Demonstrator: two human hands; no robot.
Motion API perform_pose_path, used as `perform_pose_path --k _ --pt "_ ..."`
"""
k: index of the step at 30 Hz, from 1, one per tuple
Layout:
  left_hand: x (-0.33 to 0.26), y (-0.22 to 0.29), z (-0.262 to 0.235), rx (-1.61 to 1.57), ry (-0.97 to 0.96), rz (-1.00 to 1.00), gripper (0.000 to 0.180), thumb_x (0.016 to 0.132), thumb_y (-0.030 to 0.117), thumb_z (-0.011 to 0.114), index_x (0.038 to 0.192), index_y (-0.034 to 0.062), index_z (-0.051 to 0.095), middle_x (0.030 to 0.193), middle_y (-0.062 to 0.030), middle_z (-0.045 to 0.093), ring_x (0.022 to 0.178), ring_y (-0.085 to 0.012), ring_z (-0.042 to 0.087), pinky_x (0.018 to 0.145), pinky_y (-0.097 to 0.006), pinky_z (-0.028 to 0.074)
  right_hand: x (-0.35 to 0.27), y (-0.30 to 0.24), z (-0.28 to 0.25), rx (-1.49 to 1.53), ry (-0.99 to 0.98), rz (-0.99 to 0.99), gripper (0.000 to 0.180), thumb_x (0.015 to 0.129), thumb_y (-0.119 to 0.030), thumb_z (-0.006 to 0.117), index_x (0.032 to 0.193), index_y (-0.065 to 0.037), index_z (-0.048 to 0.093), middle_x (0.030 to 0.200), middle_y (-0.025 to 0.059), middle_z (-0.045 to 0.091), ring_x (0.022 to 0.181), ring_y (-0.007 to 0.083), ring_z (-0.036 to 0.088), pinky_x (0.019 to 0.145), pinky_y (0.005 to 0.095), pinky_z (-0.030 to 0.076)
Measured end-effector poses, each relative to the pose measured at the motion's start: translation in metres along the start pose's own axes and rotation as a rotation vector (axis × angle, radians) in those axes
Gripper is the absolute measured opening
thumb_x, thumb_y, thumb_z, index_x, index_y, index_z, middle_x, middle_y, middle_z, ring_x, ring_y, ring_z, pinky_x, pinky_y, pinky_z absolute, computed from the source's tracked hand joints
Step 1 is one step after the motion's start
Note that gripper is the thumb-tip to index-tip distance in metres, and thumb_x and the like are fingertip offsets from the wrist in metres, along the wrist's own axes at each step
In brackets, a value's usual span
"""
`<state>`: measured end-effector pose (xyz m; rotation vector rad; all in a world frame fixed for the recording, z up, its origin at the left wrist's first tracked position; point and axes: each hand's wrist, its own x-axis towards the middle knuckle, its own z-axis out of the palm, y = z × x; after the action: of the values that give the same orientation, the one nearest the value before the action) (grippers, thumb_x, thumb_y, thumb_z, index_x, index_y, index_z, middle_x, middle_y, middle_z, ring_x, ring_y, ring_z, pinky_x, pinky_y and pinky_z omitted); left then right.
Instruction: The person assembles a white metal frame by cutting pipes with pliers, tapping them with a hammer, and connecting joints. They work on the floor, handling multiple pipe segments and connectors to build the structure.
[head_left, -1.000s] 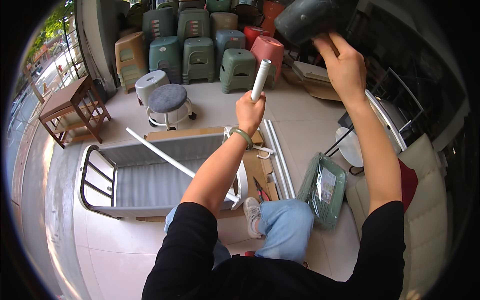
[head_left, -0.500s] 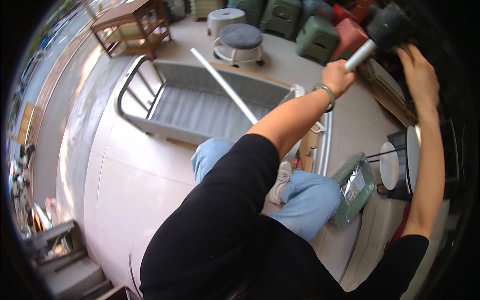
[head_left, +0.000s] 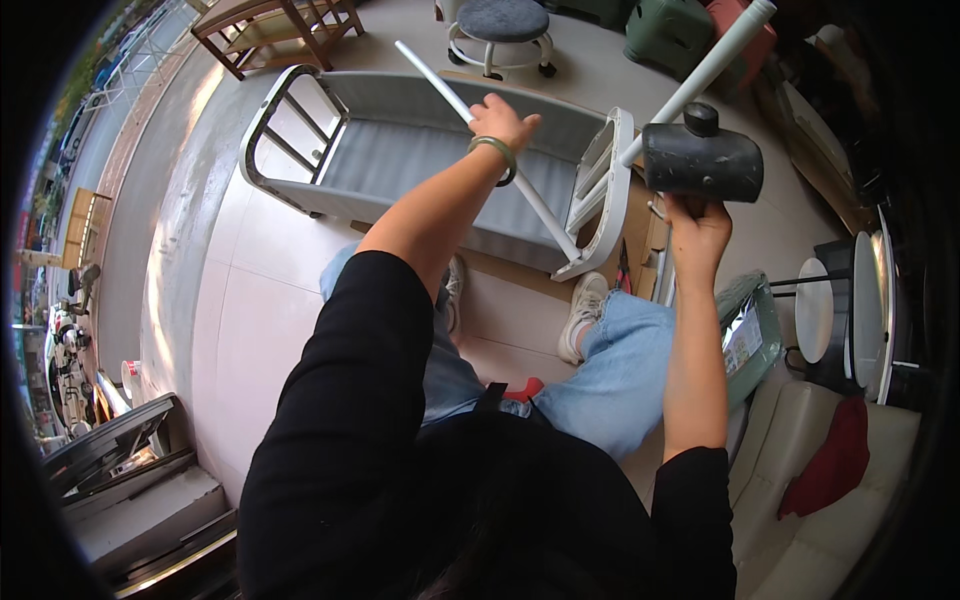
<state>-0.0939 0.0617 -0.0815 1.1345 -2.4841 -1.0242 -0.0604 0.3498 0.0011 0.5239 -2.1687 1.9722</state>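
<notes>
State of the assembly at this moment. The long, grey, fabric-sided box [head_left: 400, 150] lay on the floor, already joined to two rounded metal end frames. A tall, white, tubular metal pole [head_left: 705, 82] rose from the far side of the white right-hand end frame [head_left: 622, 205]; a second slim, white metal pole [head_left: 435, 80] slanted across the box, its lower end at the near corner of that same frame. Whether either pole was fully seated you could not have told from this view. The black-edged left-hand end frame [head_left: 254, 140] bore no pole — that end appeared unworked.

Your right hand [head_left: 700, 225] had its grip closed on the black, barrel-headed mallet [head_left: 712, 168], fingers just beneath the head, beside the tall pole. Your left hand [head_left: 503, 125] had a wide, empty-looking grip over the slanting pole; contact could not be made out. Red-handled pliers [head_left: 623, 280] lay near the right-hand end frame.

Compared with half a second earlier: your left hand then clasped the tall pole near its top, with the mallet up at its tip — now that hand had released it, and the mallet hung lower, alongside the pole.
</notes>
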Motion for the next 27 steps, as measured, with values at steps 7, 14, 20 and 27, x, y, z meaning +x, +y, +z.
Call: perform_pose_path --k 7,14,20,27 --pt "-0.028 -0.071 0.053 -0.94 -0.349 -0.399 0.018 0.085 0.013 0.063 0.087 -0.0035 0.055 0.086 -0.015 0.06 0.077 -0.0249 0.063 0.064 -0.039 0.056 0.007 0.047 0.041 -0.332 -0.281 0.267 0.019 0.079 -0.009 0.072 0.095 0.0 0.067 0.091 0.0044 0.069 0.083 0.0136 0.061 0.077 0.0285 0.048" --pt "0.013 -0.072 -0.034 -1.1 -0.067 -0.282 0.015 0.085 0.004 0.058 0.078 0.0025 0.045 0.063 -0.0052 0.045 0.05 -0.0149 0.045 0.043 -0.03 0.04 0.004 0.103 0.035 -0.395 -0.35 0.383 0.028 0.078 -0.004 0.069 0.105 0.002 0.064 0.102 0.0064 0.068 0.096 0.0146 0.061 0.088 0.0273 0.044" --pt "0.045 -0.09 -0.147 -0.96 -0.017 0.055 0.025 0.088 0.018 0.067 0.08 0.0054 0.047 0.067 -0.0025 0.048 0.052 -0.0122 0.047 0.046 -0.029 0.042 0.014 0.116 0.046 -0.99 -0.428 0.137 0.038 0.06 -0.014 0.066 0.097 -0.009 0.066 0.093 0.0174 0.065 0.094 0.0401 0.06 0.082 0.0451 0.047" --pt "0.058 -0.197 -0.286 -0.603 0.299 0.167 0.025 0.088 0.024 0.069 0.091 0.004 0.053 0.073 -0.0021 0.056 0.063 -0.0115 0.056 0.062 -0.027 0.052 0.06 0.153 -0.013 -0.653 -0.564 0.185 0.029 0.066 0.0 0.055 0.094 0.004 0.06 0.09 0.0133 0.054 0.087 0.0286 0.056 0.082 0.0346 0.045"
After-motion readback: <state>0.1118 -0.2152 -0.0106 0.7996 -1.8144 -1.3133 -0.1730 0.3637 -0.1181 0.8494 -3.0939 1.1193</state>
